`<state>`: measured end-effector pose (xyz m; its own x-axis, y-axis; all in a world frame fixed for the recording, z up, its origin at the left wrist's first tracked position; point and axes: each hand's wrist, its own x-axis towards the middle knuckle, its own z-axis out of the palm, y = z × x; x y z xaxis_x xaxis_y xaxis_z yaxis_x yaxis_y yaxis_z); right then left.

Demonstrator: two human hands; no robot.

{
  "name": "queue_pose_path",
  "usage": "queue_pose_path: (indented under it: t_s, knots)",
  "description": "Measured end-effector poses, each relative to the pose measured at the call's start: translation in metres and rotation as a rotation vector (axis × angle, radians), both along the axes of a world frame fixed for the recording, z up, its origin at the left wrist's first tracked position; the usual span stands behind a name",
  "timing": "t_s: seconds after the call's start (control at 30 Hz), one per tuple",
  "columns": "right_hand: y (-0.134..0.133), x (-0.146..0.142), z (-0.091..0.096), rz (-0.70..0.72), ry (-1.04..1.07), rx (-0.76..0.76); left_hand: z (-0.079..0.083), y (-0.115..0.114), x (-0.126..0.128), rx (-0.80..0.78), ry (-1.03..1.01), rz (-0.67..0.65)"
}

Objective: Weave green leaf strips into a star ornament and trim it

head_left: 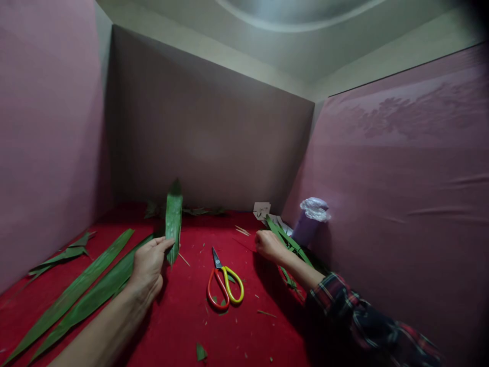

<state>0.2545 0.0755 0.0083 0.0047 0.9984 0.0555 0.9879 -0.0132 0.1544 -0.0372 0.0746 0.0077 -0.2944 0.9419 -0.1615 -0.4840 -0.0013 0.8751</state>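
My left hand (148, 262) pinches the lower part of a piece of green leaf (174, 219), which stands upright with its pointed end up. My right hand (268, 245) is closed, its fingers drawn together above the red cloth; what they hold, if anything, is too small to make out. Between the hands lie scissors (217, 265) with one red and one yellow handle, blades pointing away from me. Two long green leaves (86, 285) rest left of my left hand. Beyond and beneath my right forearm lie several green leaf strips (290, 242), partly hidden by it.
Red cloth (171, 326) covers the work surface, with leaf scraps (200, 351) and small thin sticks (242, 231) scattered on it. A purple container (305, 227) topped with clear plastic stands at the right, near white papers (262, 210). Folded leaves (66, 255) lie far left. Walls enclose three sides.
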Motion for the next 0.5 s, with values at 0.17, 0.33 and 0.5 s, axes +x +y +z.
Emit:
queue_pose_path:
  t_s: [0.17,0.33,0.5]
  knots:
    - [-0.021,0.030,0.015,-0.133,-0.039,-0.041,0.002,0.000,0.001,0.004,-0.004,-0.004]
    - [-0.038,0.040,0.023,-0.179,-0.038,-0.078,0.004,-0.001,0.001,-0.010,-0.034,0.000]
    - [-0.050,0.029,0.030,-0.116,0.012,-0.007,0.003,-0.002,0.000,-0.012,-0.025,-0.012]
